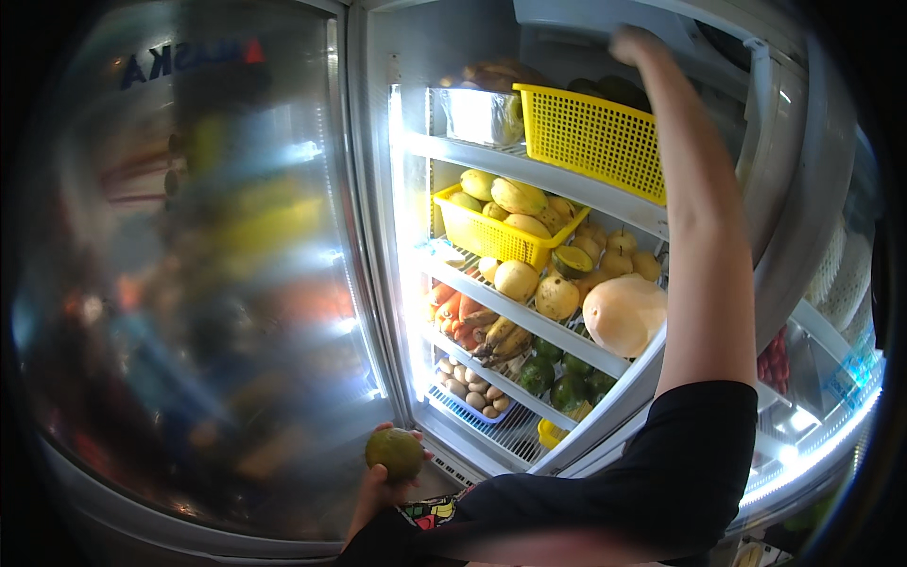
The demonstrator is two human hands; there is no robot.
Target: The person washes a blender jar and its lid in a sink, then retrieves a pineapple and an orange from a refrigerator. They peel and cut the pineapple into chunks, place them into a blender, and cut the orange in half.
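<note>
My left hand (386, 489) grips a round green citrus-like fruit (394, 455) in front of the opened glass-door refrigerator. My right arm reaches up to the top of the cabinet. There my right hand (633, 47) is blurred, above a yellow perforated plastic basket (595, 142) on the top shelf. Its fingers cannot be made out. Dark round shapes (616, 91) show over the basket's rim, partly hidden by my arm. Left of the basket sits a shiny wrapped container (482, 117), with brownish produce (496, 73) behind it.
The fogged glass door (198, 283) stands swung out at the left. Lower shelves hold a yellow basket of mangoes (519, 195), round yellow fruit (516, 281), a large pale fruit (623, 315), carrots (448, 312), bananas (506, 339), avocados (537, 374) and a tray of potatoes (475, 400).
</note>
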